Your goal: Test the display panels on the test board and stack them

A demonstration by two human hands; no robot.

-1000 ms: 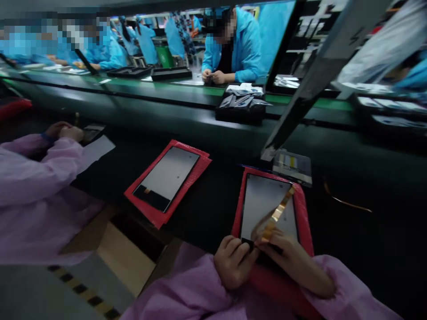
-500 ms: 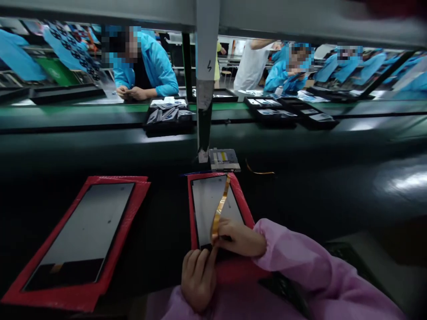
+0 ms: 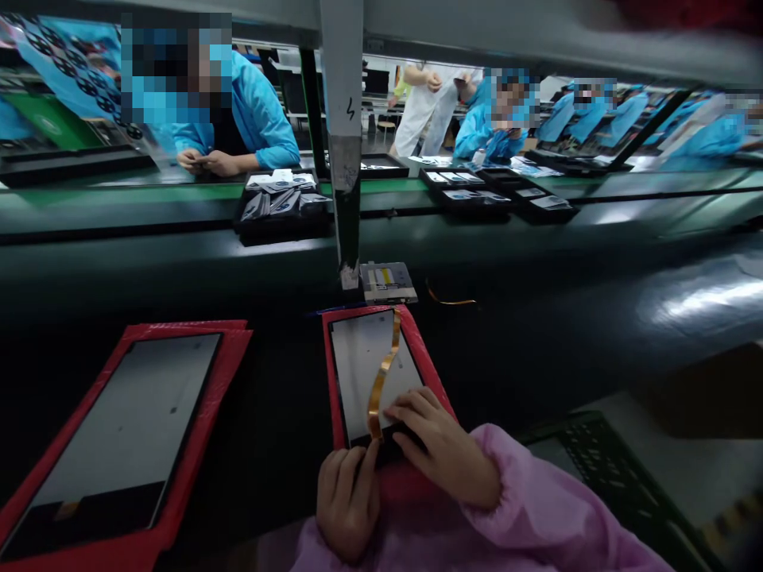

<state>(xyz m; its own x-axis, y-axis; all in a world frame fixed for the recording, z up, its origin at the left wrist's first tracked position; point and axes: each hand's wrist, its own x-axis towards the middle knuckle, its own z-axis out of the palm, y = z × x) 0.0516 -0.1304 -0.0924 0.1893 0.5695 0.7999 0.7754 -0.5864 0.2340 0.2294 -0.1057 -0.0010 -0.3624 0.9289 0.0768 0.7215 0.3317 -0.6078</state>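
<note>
Over dark bench (image 3: 280, 405), right hand (image 3: 444, 445) lay open; I couldn't tell if left hand (image 3: 347, 499) pinched ribbon (image 3: 376, 393). Slipping risked creasing it.

Passable room separates the red sheets (image 3: 210, 397); a post (image 3: 347, 167) stands beyond.

Premises appear to be an electronics assembly floor; beyond the right hand (image 3: 444, 446), a long green bench (image 3: 381, 187) bears black trays (image 3: 286, 231) of flat parts (image 3: 281, 200); past it, blue-coated workers (image 3: 259, 115); left of the left hand (image 3: 347, 500), a screen-like panel (image 3: 128, 421) lies on red wrapping (image 3: 199, 453).
</note>
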